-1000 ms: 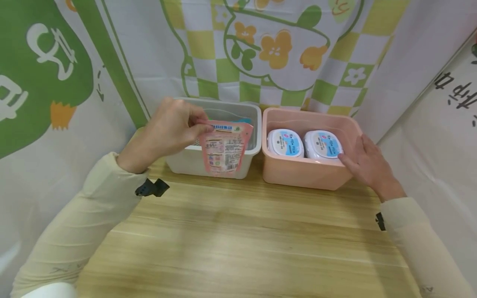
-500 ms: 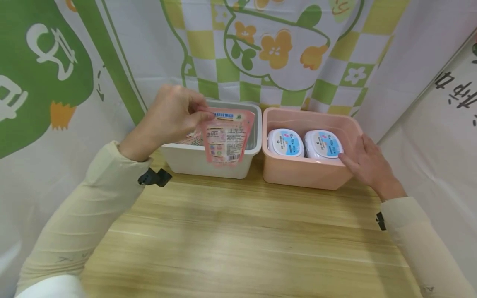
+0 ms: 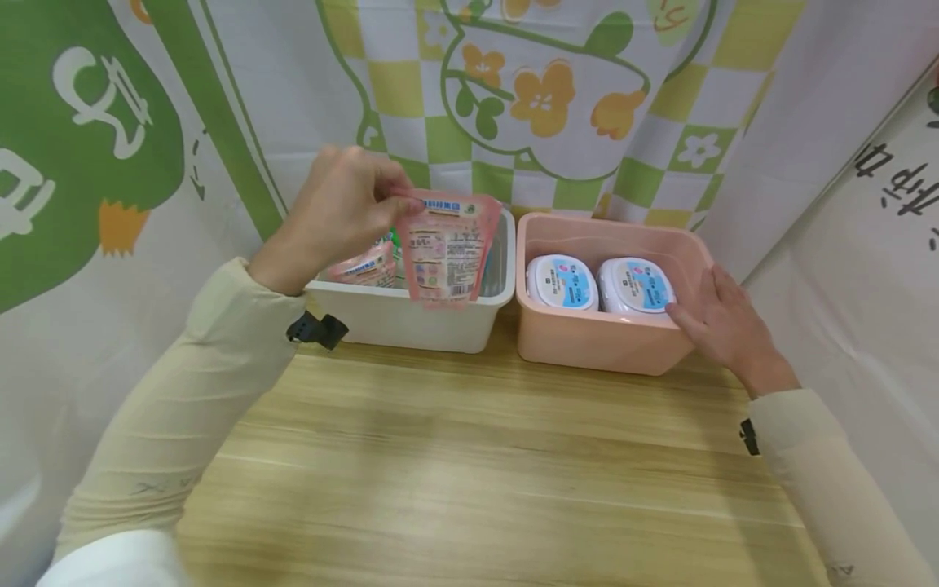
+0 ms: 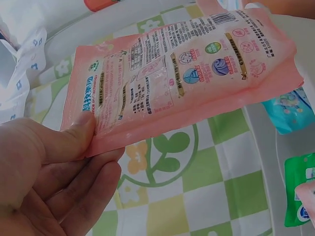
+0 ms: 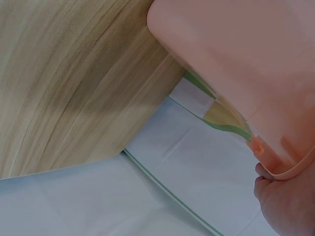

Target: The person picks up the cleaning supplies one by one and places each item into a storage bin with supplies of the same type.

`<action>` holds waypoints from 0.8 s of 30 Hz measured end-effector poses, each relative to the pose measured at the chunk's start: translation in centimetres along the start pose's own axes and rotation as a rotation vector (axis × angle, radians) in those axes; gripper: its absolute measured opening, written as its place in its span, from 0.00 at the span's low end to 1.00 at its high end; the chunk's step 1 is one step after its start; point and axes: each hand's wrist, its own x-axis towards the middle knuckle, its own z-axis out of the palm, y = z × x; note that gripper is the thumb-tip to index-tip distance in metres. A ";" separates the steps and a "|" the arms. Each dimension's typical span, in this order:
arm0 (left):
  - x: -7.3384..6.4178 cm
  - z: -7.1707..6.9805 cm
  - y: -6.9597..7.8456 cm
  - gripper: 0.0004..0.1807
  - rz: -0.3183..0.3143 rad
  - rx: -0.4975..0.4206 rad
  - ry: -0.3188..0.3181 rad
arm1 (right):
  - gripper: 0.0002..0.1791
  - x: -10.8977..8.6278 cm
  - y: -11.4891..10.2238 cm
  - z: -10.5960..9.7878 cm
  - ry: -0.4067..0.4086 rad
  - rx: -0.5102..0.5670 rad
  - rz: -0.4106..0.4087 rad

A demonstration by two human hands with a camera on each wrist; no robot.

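A pink pouch [image 3: 450, 249] with printed text hangs from my left hand [image 3: 333, 216], whose thumb and fingers pinch its upper left corner. It hangs over the front rim of a light grey storage bin [image 3: 411, 322]. In the left wrist view the pouch [image 4: 182, 78] stretches away from the thumb. Inside the grey bin lie another pink pouch [image 3: 370, 267], a green packet [image 4: 298, 191] and a teal packet [image 4: 293, 110]. My right hand [image 3: 729, 326] holds the right front corner of a pink storage bin [image 3: 601, 346], thumb over the front rim.
Two white tubs [image 3: 563, 283] with blue labels stand side by side in the pink bin. Both bins stand at the back of a wooden table [image 3: 499, 473]. Patterned cloth [image 3: 543, 98] hangs close behind them, and white cloth walls flank the table.
My left hand has risen with the pink pouch, lifting it up out of the grey bin. More of the packets inside now shows. My right hand stays put.
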 end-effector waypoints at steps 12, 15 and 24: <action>1.3 1.0 -1.4 0.07 -0.060 0.018 0.045 | 0.57 0.1 0.1 -0.1 0.001 -0.007 -0.006; 1.7 1.4 -1.8 0.06 -0.067 0.018 0.061 | 0.57 0.0 0.2 -0.1 -0.006 -0.006 -0.007; 2.8 2.6 -2.8 0.07 -0.132 0.015 0.075 | 0.58 0.1 0.0 0.0 -0.011 -0.002 0.005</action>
